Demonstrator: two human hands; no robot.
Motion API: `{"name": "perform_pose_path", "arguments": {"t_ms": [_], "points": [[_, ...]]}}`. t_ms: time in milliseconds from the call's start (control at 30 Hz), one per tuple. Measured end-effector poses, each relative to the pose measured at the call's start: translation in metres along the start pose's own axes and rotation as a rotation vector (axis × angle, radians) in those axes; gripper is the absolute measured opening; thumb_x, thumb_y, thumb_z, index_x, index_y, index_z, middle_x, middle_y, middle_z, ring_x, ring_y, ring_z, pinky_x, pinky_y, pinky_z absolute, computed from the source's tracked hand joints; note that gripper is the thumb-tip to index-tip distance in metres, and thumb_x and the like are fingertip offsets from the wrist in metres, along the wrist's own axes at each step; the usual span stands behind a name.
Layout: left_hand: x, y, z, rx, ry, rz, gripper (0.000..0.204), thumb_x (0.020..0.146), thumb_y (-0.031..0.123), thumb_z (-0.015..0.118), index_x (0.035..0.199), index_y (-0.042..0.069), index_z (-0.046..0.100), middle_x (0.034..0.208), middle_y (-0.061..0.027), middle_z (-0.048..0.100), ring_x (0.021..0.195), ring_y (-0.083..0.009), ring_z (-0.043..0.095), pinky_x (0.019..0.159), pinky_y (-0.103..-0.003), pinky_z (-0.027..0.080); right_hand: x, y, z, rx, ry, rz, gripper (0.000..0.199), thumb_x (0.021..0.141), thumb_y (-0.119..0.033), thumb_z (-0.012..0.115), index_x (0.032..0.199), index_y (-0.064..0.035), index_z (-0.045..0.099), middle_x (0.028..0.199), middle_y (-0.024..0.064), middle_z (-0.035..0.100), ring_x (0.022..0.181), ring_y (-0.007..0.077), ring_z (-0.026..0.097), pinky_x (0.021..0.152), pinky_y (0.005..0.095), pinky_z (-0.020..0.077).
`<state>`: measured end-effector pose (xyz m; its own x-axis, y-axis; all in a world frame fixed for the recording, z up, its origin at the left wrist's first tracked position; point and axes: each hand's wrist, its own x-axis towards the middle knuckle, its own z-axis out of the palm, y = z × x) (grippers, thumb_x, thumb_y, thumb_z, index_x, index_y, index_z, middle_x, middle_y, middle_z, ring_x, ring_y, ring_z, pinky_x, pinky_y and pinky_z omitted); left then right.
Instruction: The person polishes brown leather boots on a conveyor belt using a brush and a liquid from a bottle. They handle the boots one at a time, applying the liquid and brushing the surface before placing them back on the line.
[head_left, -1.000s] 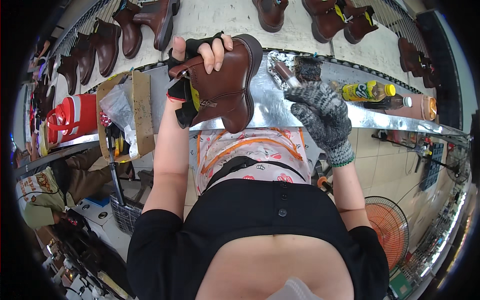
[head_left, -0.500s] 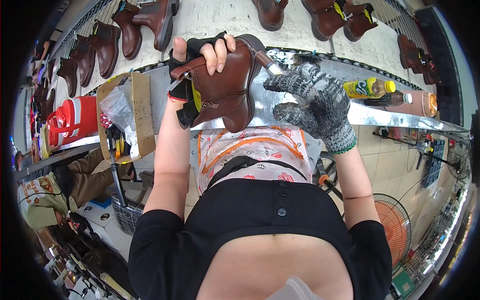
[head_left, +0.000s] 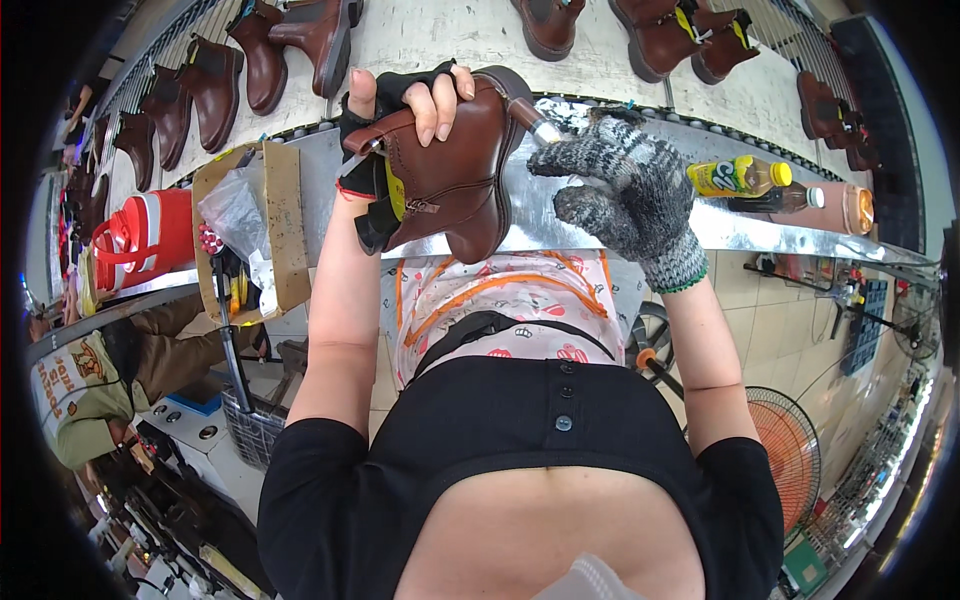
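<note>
My left hand (head_left: 430, 105), in a black fingerless glove, grips a brown leather ankle boot (head_left: 455, 165) by its shaft. The boot is tilted, with a zip and a yellow lining showing at its opening. A grey knitted glove covers my right hand (head_left: 630, 190), which is closed around what looks like a small brush (head_left: 540, 128) with a brown tip and a pale metal collar. The brush tip touches the boot along its dark sole edge. Most of the brush's handle is hidden by the glove.
More brown boots (head_left: 210, 95) stand on the pale conveyor (head_left: 440, 35) ahead. A cardboard box (head_left: 285, 230) with plastic and a red jug (head_left: 150, 240) sit at left. Drink bottles (head_left: 740, 177) lie on the metal ledge (head_left: 780, 232) at right. An orange fan (head_left: 775, 455) stands lower right; another person (head_left: 85, 390) is at left.
My right hand and the brush have shifted very slightly at the sole edge. The boot stays almost still in my left hand. The person at left has moved a little.
</note>
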<state>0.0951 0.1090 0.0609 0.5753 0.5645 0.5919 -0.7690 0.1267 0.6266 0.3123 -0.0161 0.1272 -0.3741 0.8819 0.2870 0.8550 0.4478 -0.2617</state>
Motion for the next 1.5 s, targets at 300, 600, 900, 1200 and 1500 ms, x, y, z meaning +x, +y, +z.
{"name": "perform_pose_path", "arguments": {"t_ms": [300,600,900,1200,1500], "points": [[-0.009,0.009,-0.034,-0.095,0.016,0.030,0.070,0.093,0.060,0.010,0.064,0.011,0.050,0.072,-0.0035,0.045,0.098,-0.0214,0.036,0.099,-0.036,0.024,0.013,0.002,0.048,0.221,0.197,-0.090,0.025,0.076,-0.035,0.063,0.095,-0.0198,0.069,0.081,0.0054,0.063,0.074,0.0250,0.059,0.066,0.0390,0.0449],[-0.036,0.019,-0.090,-0.164,0.032,0.133,0.072,0.092,0.062,0.014,0.070,0.007,0.055,0.079,-0.0055,0.046,0.109,-0.0244,0.037,0.105,-0.039,0.019,0.005,-0.008,0.121,0.280,0.210,-0.064,0.026,0.078,-0.034,0.058,0.100,-0.0246,0.068,0.072,0.0024,0.057,0.066,0.0210,0.056,0.058,0.0364,0.0434],[-0.043,0.018,-0.083,-0.183,0.138,0.104,0.067,0.093,0.059,0.017,0.074,0.008,0.057,0.078,-0.0046,0.047,0.106,-0.0219,0.039,0.103,-0.039,0.021,-0.001,-0.009,0.132,0.559,0.227,-0.061,0.022,0.082,-0.023,0.053,0.094,-0.0189,0.070,0.080,0.0037,0.065,0.070,0.0223,0.060,0.063,0.0349,0.0479],[-0.046,0.027,-0.083,-0.170,0.237,0.125,0.062,0.094,0.055,0.023,0.078,0.008,0.060,0.075,-0.0048,0.053,0.099,-0.0210,0.047,0.100,-0.038,0.027,-0.009,-0.011,0.126,0.662,0.125,0.013,0.022,0.085,-0.021,0.050,0.093,-0.0174,0.070,0.083,0.0046,0.065,0.073,0.0232,0.060,0.065,0.0348,0.0475],[-0.050,0.022,-0.088,-0.114,0.344,0.159,0.055,0.094,0.049,0.028,0.081,0.007,0.061,0.075,-0.0054,0.056,0.093,-0.0206,0.051,0.092,-0.037,0.033,-0.033,0.008,0.128,0.635,0.054,-0.046,0.017,0.084,-0.023,0.054,0.086,-0.0123,0.067,0.079,0.0068,0.061,0.072,0.0261,0.059,0.064,0.0357,0.0463]]}}
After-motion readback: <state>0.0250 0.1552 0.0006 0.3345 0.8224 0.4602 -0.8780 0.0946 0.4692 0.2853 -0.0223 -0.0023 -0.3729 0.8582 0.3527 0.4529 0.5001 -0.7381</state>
